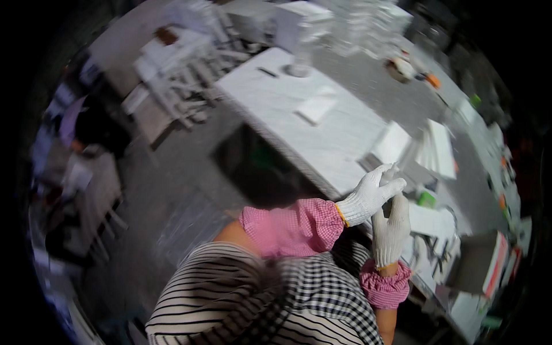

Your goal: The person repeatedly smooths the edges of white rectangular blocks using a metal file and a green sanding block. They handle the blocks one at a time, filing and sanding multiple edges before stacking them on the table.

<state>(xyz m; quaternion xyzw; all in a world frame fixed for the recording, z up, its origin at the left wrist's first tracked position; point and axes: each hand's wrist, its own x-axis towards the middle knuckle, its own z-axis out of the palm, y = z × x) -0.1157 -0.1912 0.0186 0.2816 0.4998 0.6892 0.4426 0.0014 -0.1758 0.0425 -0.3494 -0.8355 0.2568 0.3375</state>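
Observation:
My left hand [368, 196], in a white knit glove with a yellow cuff edge, reaches across to the right beyond the near corner of a white table. Its fingers are bent in and meet those of my right hand [391, 231], gloved the same way, just below. Both hands look closed at the fingertips. Whatever lies between them is small and blurred, and I cannot make it out. Pink checked sleeve covers [293, 227] ring both forearms. Nearest to the hands, on the table's end, is a stack of white rectangular pieces [393, 144].
The white table [345, 138] bears a flat white block [315, 108], a dark thin piece [268, 72] and a round container [298, 70]. An open carton [476, 264] stands at the right. Stacked wooden pieces [187, 86] lie at the far left. A person [98, 126] sits at the left.

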